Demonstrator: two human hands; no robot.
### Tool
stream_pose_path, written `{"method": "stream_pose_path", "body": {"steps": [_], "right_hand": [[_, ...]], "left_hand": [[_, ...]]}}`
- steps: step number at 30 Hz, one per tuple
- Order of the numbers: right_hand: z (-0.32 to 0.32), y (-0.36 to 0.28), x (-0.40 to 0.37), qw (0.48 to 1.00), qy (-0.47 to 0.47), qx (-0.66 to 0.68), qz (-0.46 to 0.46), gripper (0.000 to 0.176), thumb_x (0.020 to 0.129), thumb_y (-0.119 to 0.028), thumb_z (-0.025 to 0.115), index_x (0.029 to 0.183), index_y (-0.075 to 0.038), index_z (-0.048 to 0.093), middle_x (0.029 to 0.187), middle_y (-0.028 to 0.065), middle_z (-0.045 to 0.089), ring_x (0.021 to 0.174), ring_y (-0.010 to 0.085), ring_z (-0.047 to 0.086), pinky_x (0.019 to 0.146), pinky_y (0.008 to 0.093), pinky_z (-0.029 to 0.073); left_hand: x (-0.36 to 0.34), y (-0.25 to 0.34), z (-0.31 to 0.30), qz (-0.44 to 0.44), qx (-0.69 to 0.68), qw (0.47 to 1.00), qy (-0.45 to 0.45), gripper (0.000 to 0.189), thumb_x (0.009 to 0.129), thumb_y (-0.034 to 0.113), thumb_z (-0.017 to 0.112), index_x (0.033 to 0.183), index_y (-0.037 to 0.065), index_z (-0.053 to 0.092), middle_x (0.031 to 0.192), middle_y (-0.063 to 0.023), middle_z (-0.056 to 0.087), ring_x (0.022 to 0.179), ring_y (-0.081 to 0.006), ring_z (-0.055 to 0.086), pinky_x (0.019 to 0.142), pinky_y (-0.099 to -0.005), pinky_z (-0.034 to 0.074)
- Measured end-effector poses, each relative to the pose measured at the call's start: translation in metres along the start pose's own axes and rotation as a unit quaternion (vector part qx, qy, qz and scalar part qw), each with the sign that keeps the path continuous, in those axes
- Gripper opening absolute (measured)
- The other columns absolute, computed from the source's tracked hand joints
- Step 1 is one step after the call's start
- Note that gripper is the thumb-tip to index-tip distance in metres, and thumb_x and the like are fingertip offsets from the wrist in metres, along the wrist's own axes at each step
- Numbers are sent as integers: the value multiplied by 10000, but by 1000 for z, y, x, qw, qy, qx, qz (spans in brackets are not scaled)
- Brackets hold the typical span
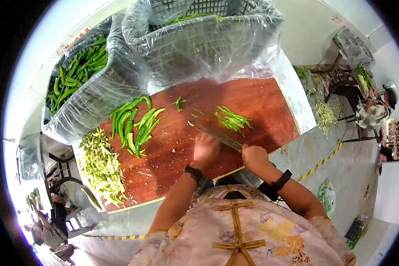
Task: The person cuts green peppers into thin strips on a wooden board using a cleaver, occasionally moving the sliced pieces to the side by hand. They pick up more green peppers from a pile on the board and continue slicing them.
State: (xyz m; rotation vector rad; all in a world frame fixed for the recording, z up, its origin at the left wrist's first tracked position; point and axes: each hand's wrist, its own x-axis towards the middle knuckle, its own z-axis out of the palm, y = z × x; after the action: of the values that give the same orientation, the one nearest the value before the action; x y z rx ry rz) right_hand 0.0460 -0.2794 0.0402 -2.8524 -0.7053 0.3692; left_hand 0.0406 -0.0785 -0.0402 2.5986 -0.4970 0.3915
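Observation:
My right hand is closed around the handle of a knife, whose blade points to the upper left, low over the board. Beside the blade, on its near side, my left hand rests with fingers stretched towards it, fingertips partly blurred; nothing shows in it. Beyond the knife lies a small pile of sliced green peppers. A pepper stem end sits farther back. To the left are several whole green peppers and some cut pieces. All this is on a red-brown board.
Pale pepper scraps heap at the board's left end. Plastic-lined crates stand behind: one with green peppers, one larger crate. Another person sits at right, and others are at lower left. Scraps litter the floor.

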Motion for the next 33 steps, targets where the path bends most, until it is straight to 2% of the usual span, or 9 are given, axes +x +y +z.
{"method": "stream_pose_path", "body": {"steps": [2,6,8,14,16,18,20,22,33], "right_hand": [[-4,-1,3,1000,-15,7,-6,114,747,-79,488,769,24,532,618,219,581,579,389,596,518,482,474],[7,5,13,999,2,49,-24,118,763,-85,488,771,22,537,627,223,581,594,386,598,520,483,478],[7,-2,28,998,5,63,-26,127,776,-103,499,766,12,553,632,227,578,608,395,593,534,484,477],[24,6,54,993,88,80,-9,168,784,-162,535,743,-2,569,649,217,578,608,404,576,559,482,471],[21,12,42,993,86,84,-3,190,799,-172,526,740,3,568,643,216,576,605,398,574,559,483,470],[16,14,22,998,32,51,-2,199,811,-172,513,731,4,563,629,215,574,604,403,573,554,487,468],[9,10,5,997,45,57,-18,199,818,-171,505,734,2,553,602,213,566,594,399,576,548,487,467],[9,10,-2,999,15,52,6,181,802,-163,514,734,2,542,605,217,567,583,393,581,542,483,469],[10,4,10,999,-4,39,-12,141,773,-121,515,773,10,566,618,215,580,586,385,591,532,478,477]], "left_hand": [[4,1,-2,9,8,999,36,300,657,117,629,956,92,614,1066,-71,543,1056,-316,470,860,-473,379],[9,9,-10,-24,-1,1000,-11,311,646,109,640,955,94,612,1048,-65,550,1056,-307,472,871,-468,374],[11,8,-14,15,-15,1000,16,185,669,114,553,845,85,603,949,-66,559,961,-272,504,815,-427,384],[11,9,-8,23,-15,996,87,182,653,96,560,830,82,603,931,-55,569,961,-255,516,811,-412,390],[12,9,-7,23,-17,995,97,187,650,93,561,832,81,605,925,-53,567,949,-254,517,808,-409,392],[12,9,-7,22,-20,994,109,191,647,90,563,833,81,606,919,-51,565,937,-253,519,806,-406,394],[9,9,-11,11,-2,998,58,197,652,83,561,842,87,611,901,-46,560,909,-248,521,802,-404,395],[7,7,-9,10,-8,999,47,239,629,71,591,866,77,611,931,-61,561,919,-265,515,808,-417,397],[8,8,-14,6,-45,998,42,290,615,73,632,904,80,614,975,-68,560,971,-280,500,823,-438,397]]}}
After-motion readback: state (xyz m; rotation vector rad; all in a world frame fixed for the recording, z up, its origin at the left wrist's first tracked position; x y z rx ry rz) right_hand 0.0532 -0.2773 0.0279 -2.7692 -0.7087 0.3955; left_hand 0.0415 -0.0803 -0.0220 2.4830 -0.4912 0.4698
